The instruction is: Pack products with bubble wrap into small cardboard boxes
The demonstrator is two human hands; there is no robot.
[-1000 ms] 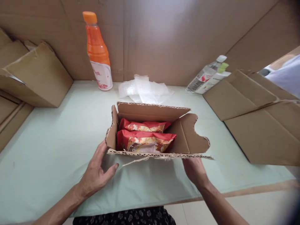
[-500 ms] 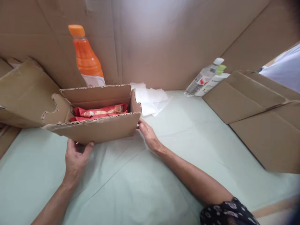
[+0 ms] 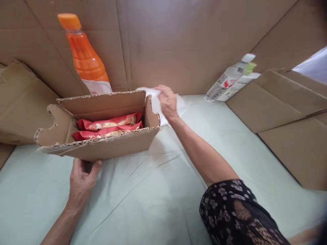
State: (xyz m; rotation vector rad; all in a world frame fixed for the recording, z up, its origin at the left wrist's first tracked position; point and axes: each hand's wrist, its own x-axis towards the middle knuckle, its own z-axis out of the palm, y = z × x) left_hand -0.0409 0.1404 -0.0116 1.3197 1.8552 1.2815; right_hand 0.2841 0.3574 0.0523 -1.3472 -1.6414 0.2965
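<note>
An open-topped cardboard box (image 3: 109, 148) with wavy cut ends stands left of the middle, tilted toward me. Inside lie two red snack packets (image 3: 112, 122) with food printed on them. My left hand (image 3: 81, 180) grips the box's lower front edge, the thumb at its face and the fingers partly hidden beneath. Behind the box's right end, my right hand (image 3: 168, 102) is over a white sheet or bag (image 3: 182, 103), thin and crumpled. Its fingers are blurred, so whether they pinch the sheet cannot be made out.
Behind the box stands an orange drink bottle (image 3: 87, 58). A clear bottle (image 3: 227, 80) leans beside a white carton (image 3: 238, 86) at the back right. Cardboard boxes flank the pale green cloth (image 3: 143, 204) on the left (image 3: 22, 102) and right (image 3: 288, 136). A cardboard wall (image 3: 191, 44) closes off the back.
My right hand has left the box's right end and moved up and back over the white sheet. The box now tips further toward me, showing more of the packets. My left hand stays at its edge.
</note>
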